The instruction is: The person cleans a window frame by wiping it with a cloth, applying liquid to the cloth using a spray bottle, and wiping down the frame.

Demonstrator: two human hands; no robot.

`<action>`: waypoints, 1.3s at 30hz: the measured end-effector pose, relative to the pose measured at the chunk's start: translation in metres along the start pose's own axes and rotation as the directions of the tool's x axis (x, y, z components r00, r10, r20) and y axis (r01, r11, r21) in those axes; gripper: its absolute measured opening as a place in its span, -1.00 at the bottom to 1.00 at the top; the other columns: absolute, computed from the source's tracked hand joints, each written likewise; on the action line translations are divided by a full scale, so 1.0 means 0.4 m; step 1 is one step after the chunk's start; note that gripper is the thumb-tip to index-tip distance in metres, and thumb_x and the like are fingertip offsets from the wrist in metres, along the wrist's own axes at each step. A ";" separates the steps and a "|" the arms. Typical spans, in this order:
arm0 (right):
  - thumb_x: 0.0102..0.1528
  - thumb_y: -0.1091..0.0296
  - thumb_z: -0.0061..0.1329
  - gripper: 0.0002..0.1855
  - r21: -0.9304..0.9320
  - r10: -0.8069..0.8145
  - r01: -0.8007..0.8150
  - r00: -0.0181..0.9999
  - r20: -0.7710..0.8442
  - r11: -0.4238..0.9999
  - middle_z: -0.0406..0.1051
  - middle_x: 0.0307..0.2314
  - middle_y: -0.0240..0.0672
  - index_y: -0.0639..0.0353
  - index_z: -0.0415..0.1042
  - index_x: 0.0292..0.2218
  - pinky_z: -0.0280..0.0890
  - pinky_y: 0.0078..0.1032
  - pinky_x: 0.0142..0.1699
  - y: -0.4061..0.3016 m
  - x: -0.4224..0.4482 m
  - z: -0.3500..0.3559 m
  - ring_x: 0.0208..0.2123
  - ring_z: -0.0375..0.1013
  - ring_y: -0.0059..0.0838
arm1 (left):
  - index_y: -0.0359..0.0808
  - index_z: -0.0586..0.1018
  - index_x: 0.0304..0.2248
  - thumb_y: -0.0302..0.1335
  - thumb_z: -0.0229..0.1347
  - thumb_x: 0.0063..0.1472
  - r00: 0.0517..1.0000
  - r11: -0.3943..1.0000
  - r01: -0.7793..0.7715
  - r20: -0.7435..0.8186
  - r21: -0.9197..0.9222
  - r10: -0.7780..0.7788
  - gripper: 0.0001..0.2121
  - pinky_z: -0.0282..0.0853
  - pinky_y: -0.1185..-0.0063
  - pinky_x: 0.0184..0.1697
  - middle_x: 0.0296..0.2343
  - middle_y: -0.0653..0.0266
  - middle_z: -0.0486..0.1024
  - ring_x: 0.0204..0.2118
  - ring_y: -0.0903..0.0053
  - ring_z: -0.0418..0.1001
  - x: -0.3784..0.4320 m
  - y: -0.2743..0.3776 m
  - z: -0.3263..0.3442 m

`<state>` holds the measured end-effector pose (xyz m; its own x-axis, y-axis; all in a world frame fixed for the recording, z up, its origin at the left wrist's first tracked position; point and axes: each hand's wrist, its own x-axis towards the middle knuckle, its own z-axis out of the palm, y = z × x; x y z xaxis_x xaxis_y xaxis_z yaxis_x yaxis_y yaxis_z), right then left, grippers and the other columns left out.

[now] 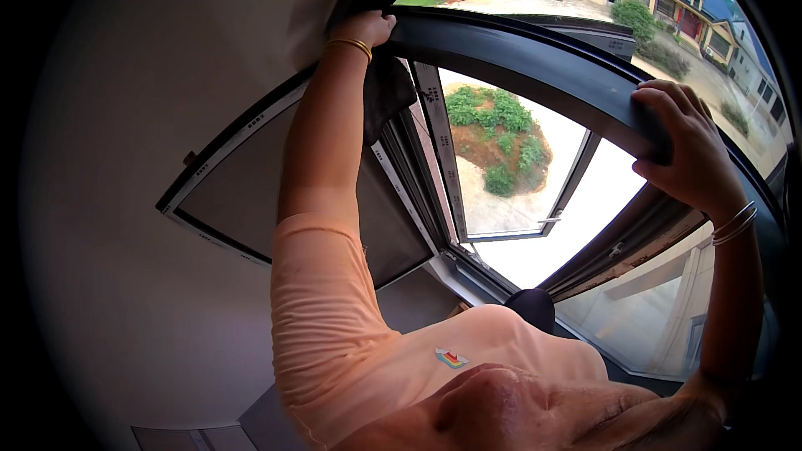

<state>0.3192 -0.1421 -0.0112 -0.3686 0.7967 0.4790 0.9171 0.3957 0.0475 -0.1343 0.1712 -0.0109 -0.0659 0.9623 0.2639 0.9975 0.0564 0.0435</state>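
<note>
Both arms reach up to a dark metal window crossbar (520, 53), which looks curved in this view. My left hand (363, 28), with a gold bangle at the wrist, is curled around the bar's left end by the wall. Just under it hangs a dark cloth (387, 100); whether my fingers hold any of it is hidden. Farther right, my right hand (692, 144) clasps the same bar, fingers over the top and thumb below. Silvery bangles circle that wrist. Below the bar, a glazed sash (448, 156) is swung outward.
A screen panel in a dark frame (213, 169) stands at an angle on the left, by the pale wall (144, 138). Printed tape runs along its edges. Right of the opening is a dark upright post (620, 247). Ground with a planted mound (501, 138) lies far below outside.
</note>
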 end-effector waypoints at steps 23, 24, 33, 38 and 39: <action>-0.26 0.30 0.34 -0.22 0.102 0.021 -0.026 0.999 0.045 0.995 0.35 0.03 -0.28 0.07 0.37 0.03 0.20 -0.22 0.30 0.007 0.001 -0.012 0.15 0.28 -0.16 | -0.44 0.59 -0.24 -0.19 -0.25 0.35 0.806 0.893 0.077 -0.499 -0.443 -0.317 -0.51 0.46 0.14 -0.07 -0.29 -0.25 0.57 -0.21 -0.11 0.55 -0.120 -0.058 0.120; -0.25 0.29 0.34 -0.23 0.101 0.018 -0.023 0.999 0.046 0.995 0.36 0.03 -0.29 0.07 0.37 0.03 0.21 -0.22 0.30 0.005 0.000 -0.014 0.15 0.29 -0.16 | -0.50 0.58 -0.26 -0.17 -0.24 0.36 0.809 0.881 0.063 -0.493 -0.468 -0.320 -0.49 0.46 0.15 -0.06 -0.31 -0.28 0.57 -0.19 -0.11 0.54 -0.121 -0.057 0.120; -0.22 0.27 0.35 -0.27 0.123 -0.050 0.047 0.999 0.014 0.991 0.38 -0.01 -0.29 0.09 0.38 0.01 0.24 -0.24 0.27 0.018 0.006 -0.005 0.09 0.33 -0.17 | -0.59 0.57 -0.20 -0.05 -0.19 0.37 0.778 0.779 0.029 -0.475 -0.627 -0.411 -0.38 0.38 0.16 0.02 -0.18 -0.37 0.51 -0.09 -0.20 0.47 -0.167 -0.097 0.181; -0.20 0.27 0.33 -0.28 0.121 -0.006 0.002 1.000 0.028 0.993 0.37 0.01 -0.27 0.10 0.38 0.01 0.24 -0.25 0.28 0.012 0.001 -0.011 0.11 0.32 -0.16 | -0.52 0.50 -0.08 -0.04 -0.13 0.34 0.749 0.716 -0.052 -0.502 -0.696 -0.433 -0.42 0.35 0.20 0.06 -0.11 -0.32 0.48 -0.04 -0.17 0.43 -0.177 -0.101 0.124; -0.20 0.27 0.33 -0.28 0.119 -0.005 0.002 1.000 0.028 0.993 0.37 0.01 -0.27 0.10 0.38 0.01 0.24 -0.25 0.28 0.014 0.000 -0.009 0.11 0.32 -0.16 | -0.48 0.48 -0.04 -0.04 -0.10 0.33 0.680 0.712 -0.198 -0.618 -0.673 -0.395 -0.43 0.35 0.21 0.07 -0.09 -0.28 0.48 -0.02 -0.14 0.43 -0.177 -0.095 0.115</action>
<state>0.3247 -0.1414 -0.0077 -0.3772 0.8073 0.4538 0.8919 0.4486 -0.0566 -0.1662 0.1134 -0.0757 -0.4557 0.4672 0.7577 0.7053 -0.3298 0.6275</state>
